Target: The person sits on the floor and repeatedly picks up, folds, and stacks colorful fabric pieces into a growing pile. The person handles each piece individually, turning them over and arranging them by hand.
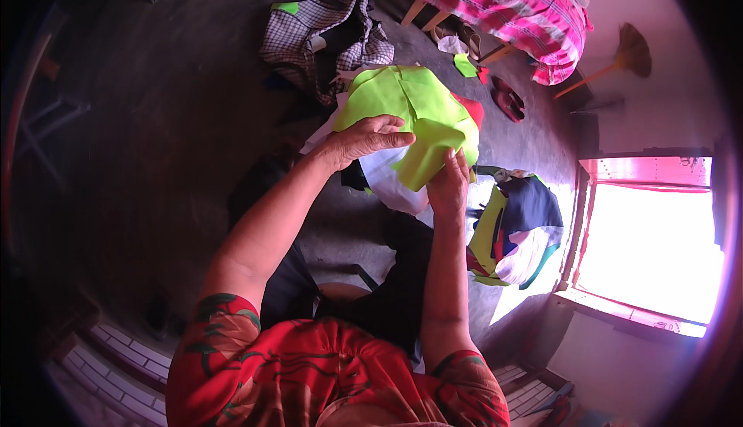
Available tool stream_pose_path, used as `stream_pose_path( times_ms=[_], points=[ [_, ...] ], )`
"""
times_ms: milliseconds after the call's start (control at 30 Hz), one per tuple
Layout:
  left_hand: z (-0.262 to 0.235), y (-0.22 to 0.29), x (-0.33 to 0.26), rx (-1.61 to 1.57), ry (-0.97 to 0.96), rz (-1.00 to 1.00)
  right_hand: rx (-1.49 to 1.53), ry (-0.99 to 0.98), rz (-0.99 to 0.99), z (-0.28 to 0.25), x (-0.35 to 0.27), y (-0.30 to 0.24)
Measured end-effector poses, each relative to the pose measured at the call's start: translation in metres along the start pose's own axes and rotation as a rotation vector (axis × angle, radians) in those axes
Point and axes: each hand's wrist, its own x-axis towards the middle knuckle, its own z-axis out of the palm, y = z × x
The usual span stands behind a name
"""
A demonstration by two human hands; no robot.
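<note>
In front of me lies a heap of cloth with a large neon yellow-green fabric piece [379,94] on top. My right hand [450,183] pinches the edge of a smaller yellow-green fabric piece [429,152] between thumb and fingers, and that piece droops over the heap. At the heap's left side, my left hand [365,141] hovers with thumb and fingers apart and nothing visible between them. White cloth [395,183] hangs below the held piece, and a bit of red cloth [470,110] sticks out at the right.
To the right, beside the bright window [650,241], stands a pile of mixed cloth [526,226]. Checked cloth [294,44] lies on the floor beyond the heap. At the far right are a bed with a pink plaid cover [511,1], a shoe [508,100] and a broom [631,52].
</note>
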Motion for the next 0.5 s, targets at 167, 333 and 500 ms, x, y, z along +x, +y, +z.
stream_pose_path(
  times_ms=[167, 333, 500],
  points=[
    [0.005, -0.005, 0.01, 0.004, -0.155, 0.087, -0.036, -0.12, 0.003, -0.004, 0.001, -0.004],
    [0.007, -0.002, 0.009, 0.001, -0.148, 0.053, -0.21, -0.02, -0.009, -0.013, 0.003, -0.011],
    [0.0, -0.011, 0.018, 0.184, 0.04, 0.042, -0.652, 0.048, 0.076, -0.029, 0.004, -0.018]
  ],
)
